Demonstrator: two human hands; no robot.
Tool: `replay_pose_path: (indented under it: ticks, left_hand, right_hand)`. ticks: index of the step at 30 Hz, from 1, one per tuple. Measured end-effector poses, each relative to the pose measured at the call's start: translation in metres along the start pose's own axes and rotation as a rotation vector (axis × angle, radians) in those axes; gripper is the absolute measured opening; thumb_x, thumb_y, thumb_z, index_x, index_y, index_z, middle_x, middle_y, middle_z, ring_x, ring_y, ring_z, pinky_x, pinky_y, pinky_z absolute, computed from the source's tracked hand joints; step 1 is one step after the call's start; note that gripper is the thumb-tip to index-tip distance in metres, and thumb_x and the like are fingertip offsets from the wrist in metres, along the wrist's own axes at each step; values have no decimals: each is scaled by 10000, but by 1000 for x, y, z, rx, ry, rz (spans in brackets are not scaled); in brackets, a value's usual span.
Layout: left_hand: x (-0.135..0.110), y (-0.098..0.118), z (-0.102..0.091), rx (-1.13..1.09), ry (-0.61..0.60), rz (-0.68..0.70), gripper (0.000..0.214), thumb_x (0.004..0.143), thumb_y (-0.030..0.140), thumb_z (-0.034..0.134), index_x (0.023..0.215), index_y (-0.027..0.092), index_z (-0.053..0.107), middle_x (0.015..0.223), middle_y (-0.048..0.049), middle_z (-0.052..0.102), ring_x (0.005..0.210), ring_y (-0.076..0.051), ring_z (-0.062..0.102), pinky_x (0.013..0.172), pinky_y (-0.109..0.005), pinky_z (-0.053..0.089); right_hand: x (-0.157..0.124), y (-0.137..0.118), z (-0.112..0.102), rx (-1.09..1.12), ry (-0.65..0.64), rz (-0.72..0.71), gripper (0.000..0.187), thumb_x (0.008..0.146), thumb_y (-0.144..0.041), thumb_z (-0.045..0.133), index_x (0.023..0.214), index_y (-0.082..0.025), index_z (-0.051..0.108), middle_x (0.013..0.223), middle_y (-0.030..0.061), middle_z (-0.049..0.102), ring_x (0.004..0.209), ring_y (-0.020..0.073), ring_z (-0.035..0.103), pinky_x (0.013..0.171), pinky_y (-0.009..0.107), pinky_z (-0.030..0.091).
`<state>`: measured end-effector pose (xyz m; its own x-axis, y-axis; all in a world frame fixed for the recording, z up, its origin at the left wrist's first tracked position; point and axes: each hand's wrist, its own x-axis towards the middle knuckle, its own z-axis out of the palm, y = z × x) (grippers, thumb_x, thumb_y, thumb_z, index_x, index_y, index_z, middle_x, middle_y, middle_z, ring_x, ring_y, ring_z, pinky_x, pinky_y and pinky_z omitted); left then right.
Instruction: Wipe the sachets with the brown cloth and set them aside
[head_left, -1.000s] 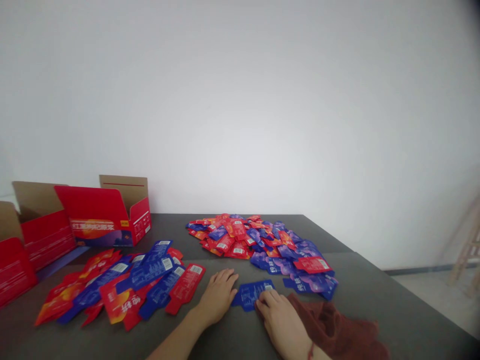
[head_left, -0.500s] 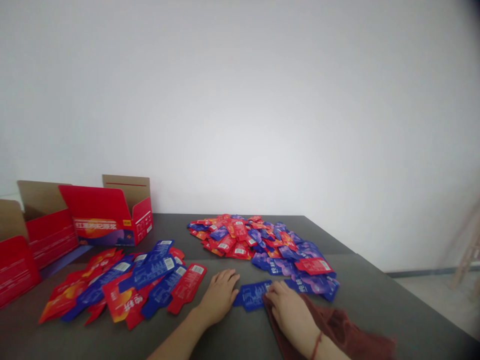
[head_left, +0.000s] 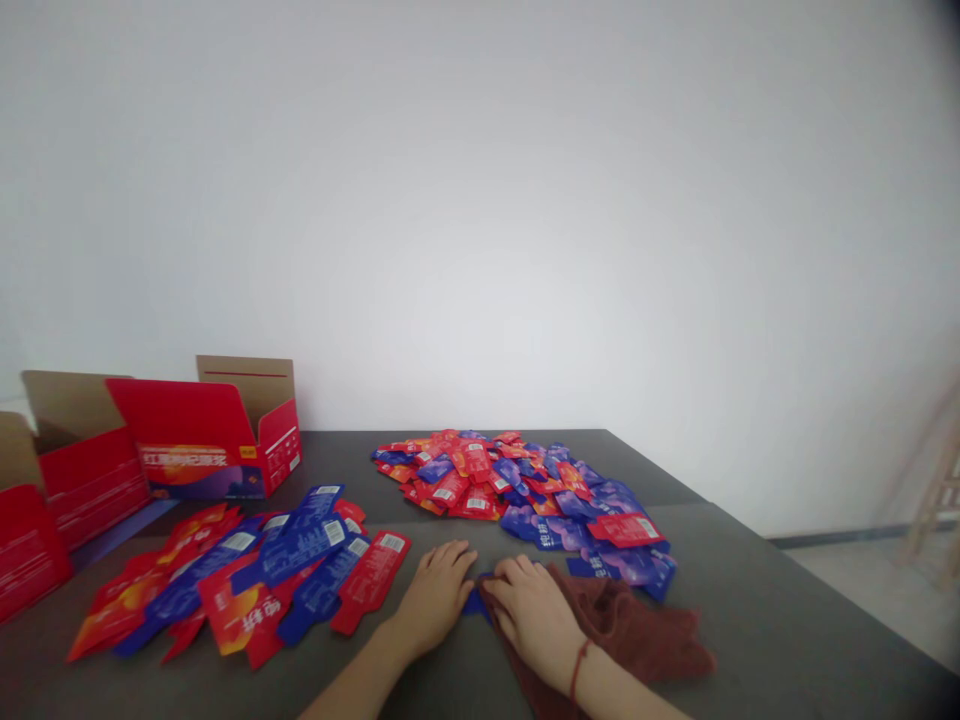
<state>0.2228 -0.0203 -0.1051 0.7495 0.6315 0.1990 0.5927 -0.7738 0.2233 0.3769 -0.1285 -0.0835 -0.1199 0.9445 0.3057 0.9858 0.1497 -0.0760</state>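
Note:
My right hand [head_left: 534, 612] presses a brown cloth [head_left: 626, 630] down on the table, its fingertips bent over the cloth's edge. Under that cloth lies a blue pouch [head_left: 474, 604]; only a small corner of it shows between my hands. Flat on the table at the pouch's left end rests my left hand [head_left: 437, 592], fingers stretched out. Left of it is a red pouch [head_left: 371, 582] with a white barcode label, beside a loose heap of red and blue pouches [head_left: 304, 545]. Ahead and to the right spreads a larger pile of red, blue and purple pouches [head_left: 480, 465].
An open red carton [head_left: 196, 462] stands at the back left, with a second red carton [head_left: 96, 485] and a third one [head_left: 30, 548] nearer the left edge. The dark table [head_left: 750, 610] runs up to a white wall [head_left: 525, 220]. Its right edge slants away above a pale floor.
My right hand has slid left with the brown cloth, which now covers most of the blue pouch. My left hand has stayed in nearly the same place. The view has shifted slightly.

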Motion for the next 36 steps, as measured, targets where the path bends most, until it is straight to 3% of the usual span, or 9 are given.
replay_pose_path:
  ticks: [4,7,10,16,18,22,28,32,36]
  left_hand:
    - [0,-1,1,-9,1,2,419,902,192,465,1318,225,506,1434,-82,452,1340,-244,368,1097,-438,283]
    - [1,-1,2,-5,-5,-5,420,906,207,467,1324,218,504,1435,-87,451,1340,-249,368,1097,-440,284]
    - [2,-1,2,8,0,-16,411,908,207,465,1316,214,512,1428,-91,459,1337,-252,372,1095,-444,288]
    - [0,0,0,15,-12,-4,410,914,178,435,1315,212,515,1423,-89,466,1333,-239,380,1092,-434,297]
    - [0,0,-1,18,-16,-2,418,914,175,429,1322,212,510,1426,-88,464,1333,-235,380,1092,-432,298]
    - [1,0,-1,22,-12,-11,432,902,184,437,1326,229,506,1436,-73,457,1335,-229,378,1092,-429,296]
    - [1,2,-1,13,-9,-19,429,905,193,426,1324,214,513,1428,-80,464,1329,-234,383,1095,-426,286]
    - [1,1,1,16,8,-12,425,899,177,419,1310,218,521,1419,-81,471,1324,-234,386,1085,-430,300]
    - [2,-3,4,33,16,0,429,897,157,396,1302,217,524,1406,-85,485,1313,-231,398,1073,-431,315]
  right_hand:
    - [-19,37,-6,-19,23,177,260,941,-201,456,1085,-269,660,1022,39,624,971,210,529,808,315,366]
    - [-18,52,-7,-42,-26,281,275,928,-167,435,1030,-221,684,1000,67,629,961,221,540,800,315,370]
    - [-5,38,-6,-49,-57,261,270,899,-140,446,953,-222,698,983,65,630,951,227,538,780,319,365]
    - [12,-11,0,1,-31,76,235,918,-190,448,900,-216,681,956,48,615,930,214,517,758,329,346]
    - [5,-9,-2,65,-16,19,224,928,-210,455,926,-237,677,958,25,613,917,196,511,766,318,343]
    - [-24,18,-5,205,6,-51,214,893,-184,527,989,-308,672,990,-24,608,929,163,508,796,283,341]
    - [-39,46,-1,146,64,177,267,886,-114,488,998,-271,673,981,16,611,908,188,529,802,301,362]
    - [-21,28,4,79,91,228,245,891,-111,481,989,-239,666,998,39,617,936,215,535,806,330,364]
    - [0,-5,11,92,63,65,188,908,-158,506,953,-254,662,976,12,619,924,189,533,798,308,367]
